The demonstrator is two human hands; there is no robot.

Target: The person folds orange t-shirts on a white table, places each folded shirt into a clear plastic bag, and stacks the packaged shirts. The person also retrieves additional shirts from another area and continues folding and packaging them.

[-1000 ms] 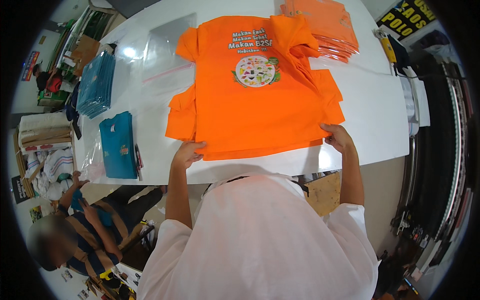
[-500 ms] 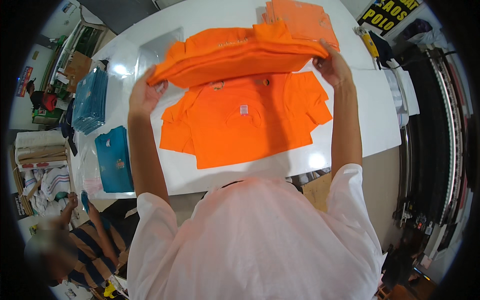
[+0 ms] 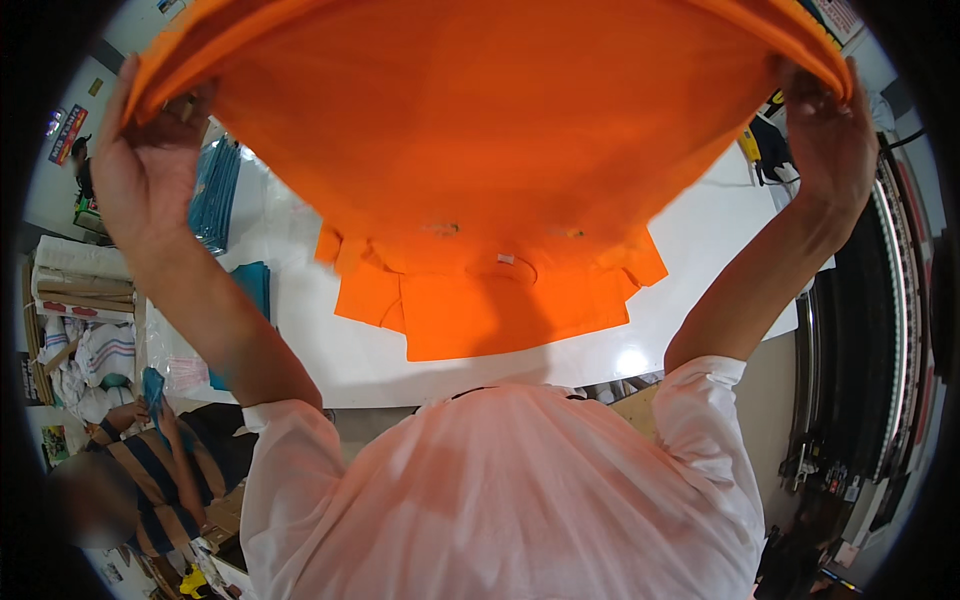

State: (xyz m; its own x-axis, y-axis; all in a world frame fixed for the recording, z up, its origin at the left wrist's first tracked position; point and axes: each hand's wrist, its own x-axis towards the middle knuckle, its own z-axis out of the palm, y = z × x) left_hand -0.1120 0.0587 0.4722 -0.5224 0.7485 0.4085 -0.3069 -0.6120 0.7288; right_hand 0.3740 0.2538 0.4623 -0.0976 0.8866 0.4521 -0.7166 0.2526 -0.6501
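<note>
At twelve o'clock we hold the top orange shirt: left hand tight on its edge at ten, right hand likewise at two. We should lift both sides evenly, not dragging the flat shirt near six.

Can make out pale lettering on the blue-and-red banner at far left, too small and slanted to read surely. Can spot fine print on a white sign at the upper right edge, likewise unreadable. Cannot read the white neck label of the flat-lying orange T-shirt, nor the small blurred emblems beyond it.
</note>
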